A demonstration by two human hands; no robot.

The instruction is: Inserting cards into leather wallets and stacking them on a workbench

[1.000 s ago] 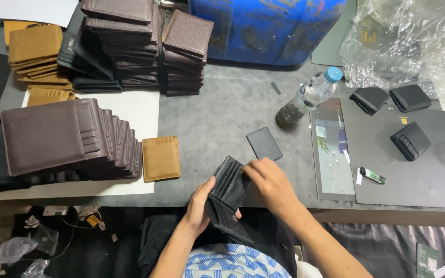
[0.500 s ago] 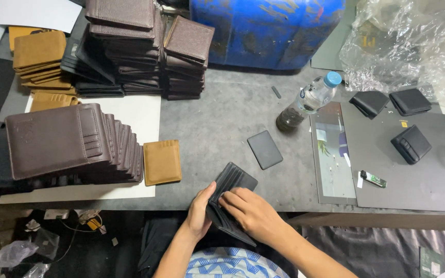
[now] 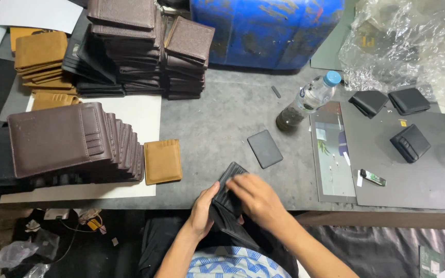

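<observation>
1. Holding an open black wallet (image 3: 227, 198) at the near edge of the grey table (image 3: 222, 118), the left hand (image 3: 202, 213) grips its left side, with the thumb on top and the fingers under it.
2. Lying over the wallet from the right, the right hand (image 3: 256, 198) has its fingers bent and pressed onto the inner side; it touches the wallet, but I cannot tell if it really pinches something.
3. Just beyond the hands, a little to the right, a flat dark card-holder piece (image 3: 264, 149) lies on the table, apart from the wallet.
4. To the left of the grip lies a tan leather piece (image 3: 163, 161), and further left a leaning row of brown wallets (image 3: 73, 141) on a white sheet.
5. To the right of the grip is a small lighter-like object (image 3: 373, 178) on a grey board, with three black folded wallets (image 3: 410, 142) beyond it.
6. Further away stands a plastic bottle (image 3: 310, 99) with a blue cap.
7. Far left are stacks of brown wallets (image 3: 145, 46) and tan pieces (image 3: 42, 56); far ahead is a blue drum (image 3: 269, 28).
</observation>
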